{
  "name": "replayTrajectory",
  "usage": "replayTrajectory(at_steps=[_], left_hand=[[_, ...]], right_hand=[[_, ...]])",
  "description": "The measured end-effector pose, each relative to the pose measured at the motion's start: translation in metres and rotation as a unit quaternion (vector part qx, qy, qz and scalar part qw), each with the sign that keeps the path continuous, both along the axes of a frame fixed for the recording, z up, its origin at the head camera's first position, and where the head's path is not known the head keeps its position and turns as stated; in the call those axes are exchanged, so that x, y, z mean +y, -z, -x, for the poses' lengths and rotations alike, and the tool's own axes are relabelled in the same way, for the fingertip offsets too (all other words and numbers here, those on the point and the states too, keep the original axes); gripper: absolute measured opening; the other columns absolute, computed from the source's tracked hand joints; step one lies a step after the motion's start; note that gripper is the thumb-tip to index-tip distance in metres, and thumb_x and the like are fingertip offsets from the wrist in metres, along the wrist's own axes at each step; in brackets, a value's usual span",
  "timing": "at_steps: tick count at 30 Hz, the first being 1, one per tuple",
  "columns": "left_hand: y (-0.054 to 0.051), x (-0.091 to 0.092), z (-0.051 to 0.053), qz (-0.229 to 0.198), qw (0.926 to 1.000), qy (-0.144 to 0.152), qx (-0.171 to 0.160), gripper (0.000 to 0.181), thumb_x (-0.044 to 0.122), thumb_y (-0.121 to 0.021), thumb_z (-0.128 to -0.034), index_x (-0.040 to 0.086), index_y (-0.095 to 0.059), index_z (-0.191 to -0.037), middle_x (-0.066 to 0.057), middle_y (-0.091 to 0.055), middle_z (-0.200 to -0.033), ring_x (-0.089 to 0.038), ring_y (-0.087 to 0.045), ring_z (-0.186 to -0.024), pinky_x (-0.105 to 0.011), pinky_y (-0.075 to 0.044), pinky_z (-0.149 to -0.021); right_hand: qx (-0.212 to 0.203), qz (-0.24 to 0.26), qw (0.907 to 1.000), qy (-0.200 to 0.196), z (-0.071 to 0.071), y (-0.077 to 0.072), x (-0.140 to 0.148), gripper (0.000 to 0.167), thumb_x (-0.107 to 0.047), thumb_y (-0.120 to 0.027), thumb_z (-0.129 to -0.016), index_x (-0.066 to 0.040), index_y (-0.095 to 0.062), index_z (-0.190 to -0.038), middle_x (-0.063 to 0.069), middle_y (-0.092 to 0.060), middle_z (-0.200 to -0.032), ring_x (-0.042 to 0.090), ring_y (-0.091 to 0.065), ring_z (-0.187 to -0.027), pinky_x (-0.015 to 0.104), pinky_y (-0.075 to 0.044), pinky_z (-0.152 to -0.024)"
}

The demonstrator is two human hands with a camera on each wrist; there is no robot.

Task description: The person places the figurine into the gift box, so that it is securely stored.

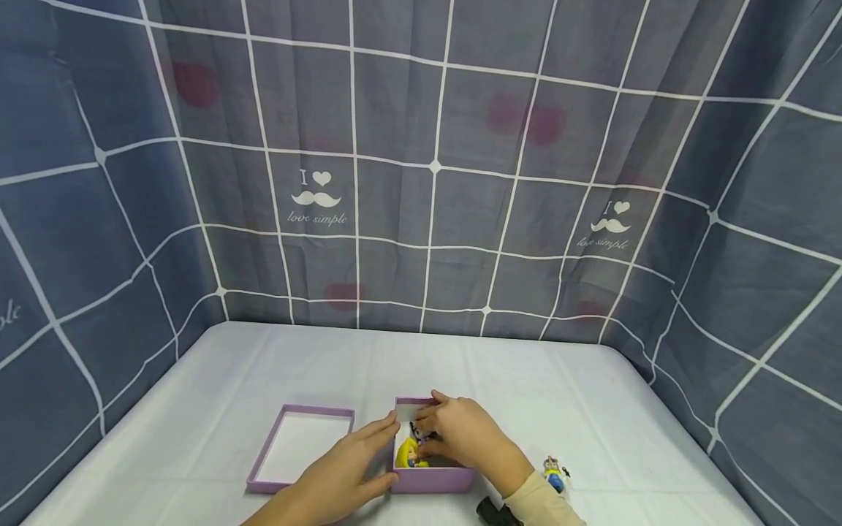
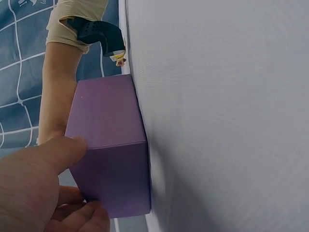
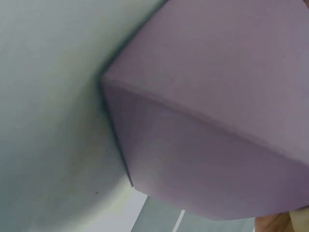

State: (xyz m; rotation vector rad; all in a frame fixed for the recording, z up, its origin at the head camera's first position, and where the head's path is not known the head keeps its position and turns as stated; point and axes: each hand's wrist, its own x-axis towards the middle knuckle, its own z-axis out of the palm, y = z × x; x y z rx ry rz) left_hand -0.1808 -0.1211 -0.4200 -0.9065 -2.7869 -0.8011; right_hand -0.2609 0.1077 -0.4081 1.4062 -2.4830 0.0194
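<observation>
A purple box (image 1: 433,480) stands without its lid on the white table. My right hand (image 1: 470,435) reaches into it from the right. Its fingers and thumb pinch a small black-and-white figurine (image 1: 416,432), partly hidden by them. Below that, inside the box, lies a yellow-haired figurine (image 1: 406,454). My left hand (image 1: 349,464) rests against the box's left side, fingers along the wall. In the left wrist view the left thumb touches the purple box (image 2: 108,116) near its corner. The right wrist view shows mostly the purple box's outer walls (image 3: 207,140); the right fingers are hidden there.
Left of the box lies its shallow purple-rimmed lid (image 1: 314,441), white inside up. A small figurine with a blue lower part (image 1: 554,475) is on the table at the right. Beside the right sleeve shows a black wrist device (image 1: 496,511). Grey-blue checked curtains (image 1: 395,183) surround the table.
</observation>
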Motion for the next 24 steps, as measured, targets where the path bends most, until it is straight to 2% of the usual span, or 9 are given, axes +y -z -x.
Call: replayTrajectory(at_steps=[4, 8, 13, 19, 24], left_hand=[[0.000, 0.000, 0.000, 0.000, 1.0000, -0.002, 0.009, 0.066, 0.036, -0.068, -0.0901, -0.001, -0.049, -0.141, -0.014, -0.039, -0.151, -0.031, -0.043, -0.134, -0.049, -0.041, -0.104], [0.000, -0.001, 0.000, -0.001, 0.9999, -0.002, 0.015, 0.066, 0.036, -0.068, -0.0901, -0.001, -0.049, -0.141, -0.015, -0.040, -0.151, -0.030, -0.043, -0.134, -0.049, -0.041, -0.104], [0.001, -0.001, 0.001, -0.002, 0.9998, 0.000, 0.018, 0.066, 0.035, -0.068, -0.0904, -0.002, -0.048, -0.141, -0.016, -0.039, -0.151, -0.032, -0.042, -0.134, -0.049, -0.041, -0.104], [0.001, -0.001, -0.001, -0.009, 0.9998, 0.007, 0.017, 0.065, 0.034, -0.068, -0.0911, -0.002, -0.048, -0.141, -0.016, -0.038, -0.151, -0.032, -0.042, -0.134, -0.049, -0.040, -0.104], [0.001, -0.001, -0.001, -0.007, 0.9998, 0.008, 0.018, 0.064, 0.034, -0.068, -0.0913, -0.002, -0.048, -0.140, -0.016, -0.038, -0.151, -0.030, -0.042, -0.135, -0.049, -0.041, -0.103]], right_hand=[[0.003, 0.012, 0.9999, -0.007, 0.001, -0.001, -0.001, 0.032, -0.045, -0.074, -0.079, -0.020, -0.079, -0.099, -0.010, -0.071, -0.108, 0.003, -0.065, -0.101, 0.036, -0.038, -0.108], [-0.012, 0.021, 0.9997, 0.002, 0.002, -0.001, -0.002, 0.032, -0.046, -0.074, -0.079, -0.020, -0.079, -0.099, -0.011, -0.071, -0.107, 0.002, -0.065, -0.100, 0.035, -0.038, -0.109], [-0.011, 0.011, 0.9999, -0.001, 0.003, -0.002, -0.002, 0.030, -0.046, -0.075, -0.079, -0.020, -0.079, -0.094, -0.013, -0.071, -0.107, 0.002, -0.065, -0.100, 0.036, -0.039, -0.107], [-0.027, -0.023, 0.9993, 0.010, -0.001, -0.008, -0.002, 0.031, -0.036, -0.077, -0.083, -0.017, -0.077, -0.107, -0.009, -0.071, -0.110, 0.007, -0.064, -0.105, 0.035, -0.040, -0.107], [-0.044, -0.032, 0.9985, 0.011, -0.001, -0.011, 0.001, 0.031, -0.028, -0.076, -0.081, -0.016, -0.076, -0.110, -0.008, -0.069, -0.113, 0.007, -0.063, -0.109, 0.033, -0.039, -0.107]])
